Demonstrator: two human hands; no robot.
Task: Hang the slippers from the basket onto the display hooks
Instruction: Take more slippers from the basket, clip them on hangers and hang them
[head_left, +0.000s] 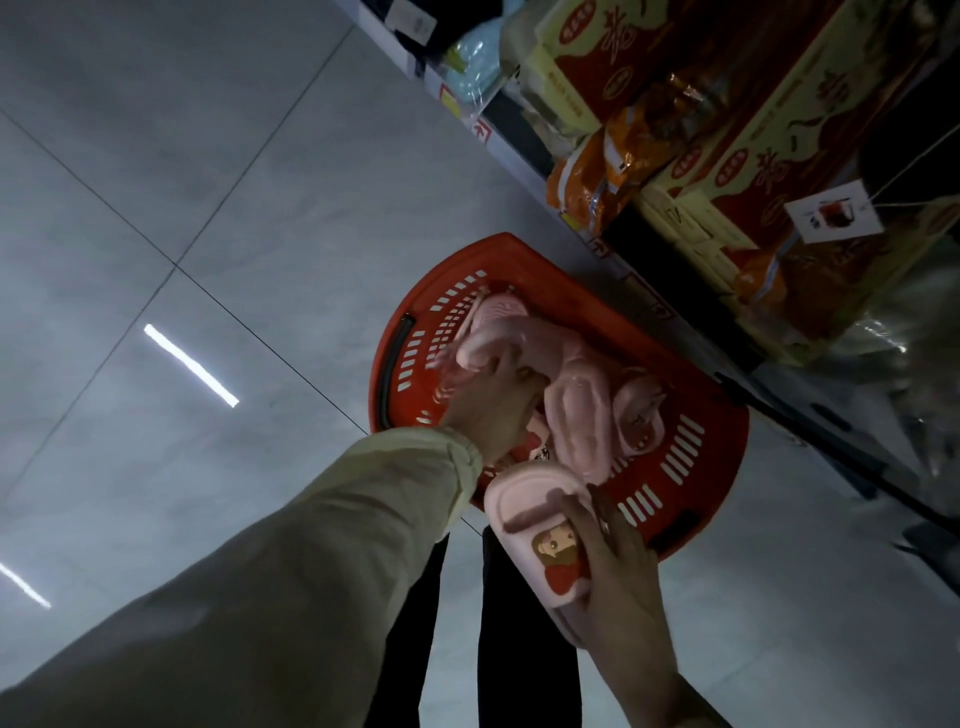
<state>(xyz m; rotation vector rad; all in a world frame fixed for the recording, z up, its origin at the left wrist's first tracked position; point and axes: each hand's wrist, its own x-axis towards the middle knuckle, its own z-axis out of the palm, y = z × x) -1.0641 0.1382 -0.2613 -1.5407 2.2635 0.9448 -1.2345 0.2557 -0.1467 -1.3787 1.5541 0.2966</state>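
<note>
The red basket (687, 451) stands on the floor (156, 208) beside the shelf (525, 167). The left hand (488, 402) grips a pink slipper (493, 338) inside it, and the right hand (618, 571) holds a cartoon-print slipper (535, 522) nearer.

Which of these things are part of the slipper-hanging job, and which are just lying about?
Part of the job:
red basket
pink slippers piled in it
cartoon slipper, held by the right hand
left hand, reaching among the pile; its grip is blurred

Just lying about:
red and yellow boxes
orange packets
white tag
tiled floor
</note>
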